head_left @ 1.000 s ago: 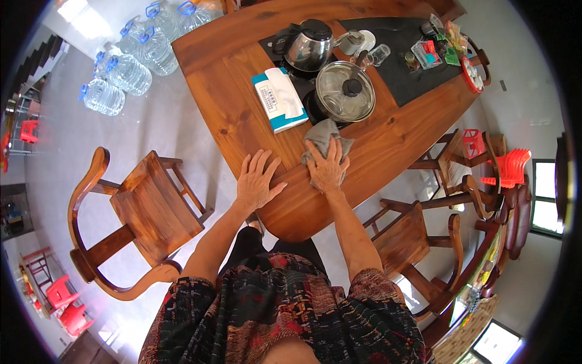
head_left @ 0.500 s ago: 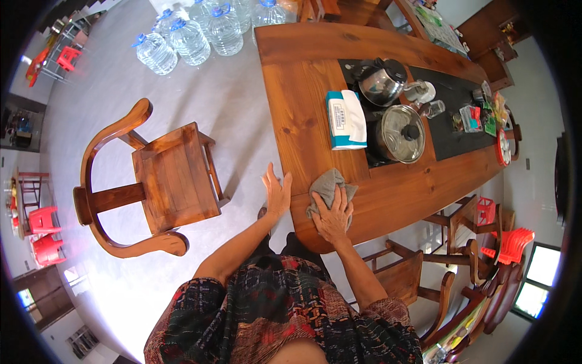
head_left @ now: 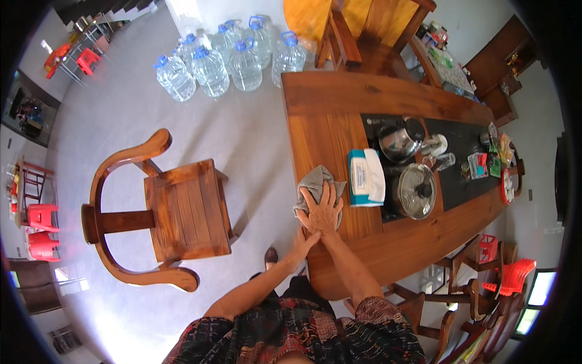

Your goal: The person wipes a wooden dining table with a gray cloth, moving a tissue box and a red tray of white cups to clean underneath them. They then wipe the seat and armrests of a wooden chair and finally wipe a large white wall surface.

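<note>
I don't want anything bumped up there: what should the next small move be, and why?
I'd probably slide the right hand and grey cloth forward along the left edge of the table: the hand is spread on the cloth, wood continues ahead, and the tissue box sits close on the right.

Grey cloth (head_left: 311,179), brown counter (head_left: 418,242)

The counter's orange-brown wood carries darker streaked grain and 1 black panel (head_left: 461,191). The tissue pack (head_left: 366,178) is white and teal. Clear bottles (head_left: 247,71) have blue caps (head_left: 200,52); the stools (head_left: 43,217) are red; the shirt (head_left: 379,332) mixes black, red and brown patterning.
</note>
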A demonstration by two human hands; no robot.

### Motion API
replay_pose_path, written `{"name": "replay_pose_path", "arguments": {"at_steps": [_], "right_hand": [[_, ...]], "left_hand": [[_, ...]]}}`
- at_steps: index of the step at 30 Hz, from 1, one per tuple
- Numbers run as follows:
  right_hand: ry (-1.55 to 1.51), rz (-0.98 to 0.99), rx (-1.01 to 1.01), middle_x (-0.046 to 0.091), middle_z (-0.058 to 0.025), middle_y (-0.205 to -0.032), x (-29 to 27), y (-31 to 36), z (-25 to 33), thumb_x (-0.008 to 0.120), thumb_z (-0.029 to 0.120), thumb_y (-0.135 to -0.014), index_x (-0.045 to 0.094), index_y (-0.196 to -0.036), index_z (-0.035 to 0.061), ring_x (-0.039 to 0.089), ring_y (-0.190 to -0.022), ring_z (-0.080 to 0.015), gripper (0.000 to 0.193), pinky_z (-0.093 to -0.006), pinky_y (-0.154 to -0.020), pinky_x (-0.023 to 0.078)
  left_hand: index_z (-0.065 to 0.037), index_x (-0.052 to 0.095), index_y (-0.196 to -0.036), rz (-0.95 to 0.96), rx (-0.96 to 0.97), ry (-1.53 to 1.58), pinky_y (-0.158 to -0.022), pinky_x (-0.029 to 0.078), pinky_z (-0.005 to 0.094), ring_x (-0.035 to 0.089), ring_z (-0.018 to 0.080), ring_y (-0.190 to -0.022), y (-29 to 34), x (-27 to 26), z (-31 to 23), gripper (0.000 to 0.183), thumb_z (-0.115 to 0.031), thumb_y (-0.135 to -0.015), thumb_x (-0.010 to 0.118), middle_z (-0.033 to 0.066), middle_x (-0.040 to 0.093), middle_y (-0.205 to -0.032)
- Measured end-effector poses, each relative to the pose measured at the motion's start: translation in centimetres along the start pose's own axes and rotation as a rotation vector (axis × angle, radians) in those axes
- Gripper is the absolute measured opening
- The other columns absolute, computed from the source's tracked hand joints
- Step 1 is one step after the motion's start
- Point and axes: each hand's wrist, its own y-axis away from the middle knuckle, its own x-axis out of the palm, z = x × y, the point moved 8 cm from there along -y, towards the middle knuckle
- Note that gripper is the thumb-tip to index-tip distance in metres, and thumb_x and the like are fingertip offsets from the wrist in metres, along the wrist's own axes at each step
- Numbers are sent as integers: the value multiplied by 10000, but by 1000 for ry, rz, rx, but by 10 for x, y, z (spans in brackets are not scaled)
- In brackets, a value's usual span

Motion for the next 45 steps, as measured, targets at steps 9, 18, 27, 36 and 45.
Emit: {"name": "replay_pose_path", "arguments": {"at_steps": [9,18,27,36,45], "right_hand": [[-15,-5,121,171,-230,-1490,-6,-96,-3,689,526,-699,366,-1395,371,125,-1380,-430,782,-669,-1009,163],[-132,-153,48,308,-181,-1463,-3,-61,13,675,337,-753,497,-1166,254,217,-1391,-356,457,-615,-1009,208],[-157,-124,-81,290,-150,-1482,-20,82,-5,681,359,-771,535,-1125,220,234,-1393,-328,407,-592,-1006,212],[-171,15,-202,281,-137,-1491,-32,228,-35,676,352,-755,580,-1091,221,204,-1412,-312,372,-590,-1022,192],[-57,-220,-26,351,-152,-1457,-54,276,-172,719,303,-698,583,-1072,220,306,-1365,-320,406,-565,-995,235]], "left_hand": [[-161,134,-1474,121,-97,86,-1024,277,556,255,252,-1351,35,11,-41,984,-680,-774,590,84,271,-1468],[-259,-31,-1521,213,-208,371,-1039,230,599,211,268,-1387,5,-12,21,1005,-791,-795,417,37,153,-1557],[-249,-31,-1524,15,-137,354,-1020,236,607,279,287,-1336,17,-6,4,1024,-853,-774,315,37,181,-1543],[-85,262,-1465,-269,338,34,-1067,304,341,393,256,-1294,36,19,7,751,-574,-922,435,130,409,-1411],[32,379,-1380,-695,131,-183,-1063,323,410,433,373,-1281,57,15,76,876,-682,-872,398,255,480,-1343]]}}
